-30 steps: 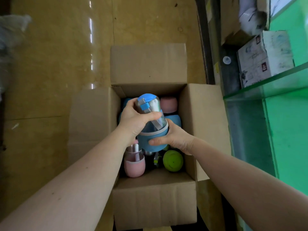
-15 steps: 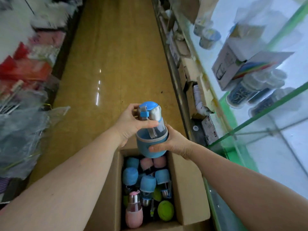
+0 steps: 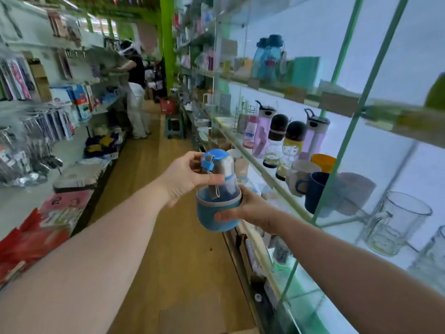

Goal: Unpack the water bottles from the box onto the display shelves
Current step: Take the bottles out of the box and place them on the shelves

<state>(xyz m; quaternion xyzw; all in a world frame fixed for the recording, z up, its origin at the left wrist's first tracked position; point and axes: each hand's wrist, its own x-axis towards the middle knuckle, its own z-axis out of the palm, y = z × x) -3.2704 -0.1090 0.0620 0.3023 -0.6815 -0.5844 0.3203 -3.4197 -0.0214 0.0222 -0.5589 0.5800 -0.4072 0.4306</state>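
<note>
I hold a blue water bottle (image 3: 218, 191) upright in front of me over the aisle, its blue cap on top and blue sleeve around the base. My left hand (image 3: 186, 178) grips its upper part and cap from the left. My right hand (image 3: 246, 208) cups the sleeved base from the right. The glass display shelves (image 3: 277, 182) stand just to the right, with several bottles (image 3: 277, 141) and mugs (image 3: 310, 186) on them. Only a sliver of the cardboard box (image 3: 245, 331) shows at the bottom edge.
A wooden-floored aisle (image 3: 154, 169) runs ahead between shelving on both sides. A person (image 3: 136, 92) stands far down the aisle at the left shelves, near a stool (image 3: 174, 126). Glass mugs (image 3: 395, 222) sit on the shelf at right. Packaged goods (image 3: 36, 232) fill the left racks.
Both hands have lifted the blue bottle out of the box and up to shelf height. The view has swung up from the box to the aisle and shelves.
</note>
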